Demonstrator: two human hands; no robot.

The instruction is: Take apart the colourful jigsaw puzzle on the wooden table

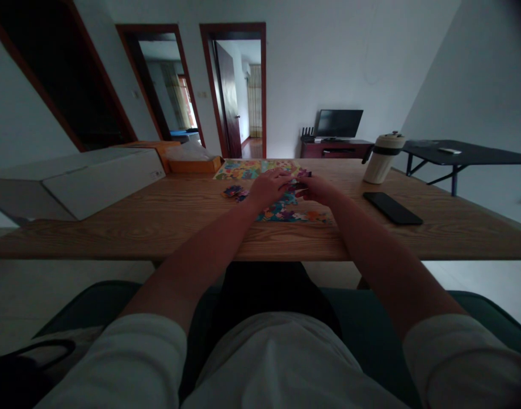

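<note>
We see both hands, left [269, 187] and right [318, 188], meeting over the puzzle [292, 211] on the surface [158, 221]; each grip pinches small pieces [298, 184].

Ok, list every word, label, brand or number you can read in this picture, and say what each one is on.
No text is legible anywhere.
Small label on the long white cardboard box: too small and blurred to read.
Colourful printed puzzle picture sheet: any print is unreadable.
Cream tumbler with dark band: no readable marking.
Flat black phone: screen dark, nothing shown.
Left hand and right hand rest on colourful jigsaw pieces: no lettering visible.
</note>
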